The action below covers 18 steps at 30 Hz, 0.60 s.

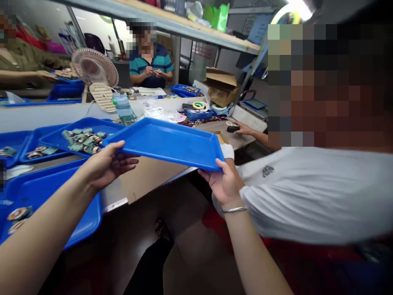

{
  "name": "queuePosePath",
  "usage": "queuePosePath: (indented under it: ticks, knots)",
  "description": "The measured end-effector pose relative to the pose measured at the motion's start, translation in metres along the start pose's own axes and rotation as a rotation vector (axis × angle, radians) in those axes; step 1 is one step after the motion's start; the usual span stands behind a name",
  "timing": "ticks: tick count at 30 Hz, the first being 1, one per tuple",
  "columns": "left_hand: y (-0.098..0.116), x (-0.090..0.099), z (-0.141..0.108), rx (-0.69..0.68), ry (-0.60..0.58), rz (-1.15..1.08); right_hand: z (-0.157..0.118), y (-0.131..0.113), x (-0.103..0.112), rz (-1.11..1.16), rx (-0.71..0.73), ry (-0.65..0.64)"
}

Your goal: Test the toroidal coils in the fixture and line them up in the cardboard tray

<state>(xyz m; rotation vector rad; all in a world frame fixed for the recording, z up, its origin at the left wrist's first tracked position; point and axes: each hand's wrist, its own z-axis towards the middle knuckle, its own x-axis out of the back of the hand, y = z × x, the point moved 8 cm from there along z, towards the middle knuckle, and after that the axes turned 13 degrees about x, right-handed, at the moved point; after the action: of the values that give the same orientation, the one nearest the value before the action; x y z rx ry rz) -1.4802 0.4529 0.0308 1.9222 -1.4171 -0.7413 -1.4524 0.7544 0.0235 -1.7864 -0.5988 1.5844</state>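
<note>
Between my two hands a shallow blue plastic tray (172,141) is held up above the workbench, tilted, with nothing lying in it. My left hand (112,162) supports its near left corner, thumb on the rim and fingers below. At the near right corner my right hand (222,180) pinches the rim between thumb and fingers; a metal bangle circles that wrist. Left of the held tray, another blue tray (50,141) carries a heap of small greenish parts (82,140). A larger blue tray (89,209) with a few round parts lies under my left forearm.
Close on the right sits a co-worker in a white shirt (307,196), one hand by a black object (233,128). Behind the bench stand a water bottle (123,108), a fan (95,69) and a cardboard box (221,86). A shelf (184,24) crosses overhead. Two more people sit opposite.
</note>
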Motion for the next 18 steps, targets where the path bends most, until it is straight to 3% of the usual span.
queuePosePath:
  ticks: [5, 8, 13, 18]
  knots:
    - [0.097, -0.046, 0.124, -0.16, -0.112, 0.033, 0.168, 0.026, -0.014, -0.032, 0.15, 0.041]
    - [0.148, -0.061, 0.184, -0.326, -0.064, 0.223, 0.246, 0.04, -0.019, -0.022, 0.222, 0.09]
    - [0.201, -0.076, 0.278, -0.54, 0.225, 0.659, 0.338, 0.064, -0.022, -0.026, 0.297, 0.139]
    - [0.245, -0.112, 0.357, -0.676, 0.375, 0.959, 0.416, 0.081, -0.019, 0.003, 0.353, 0.187]
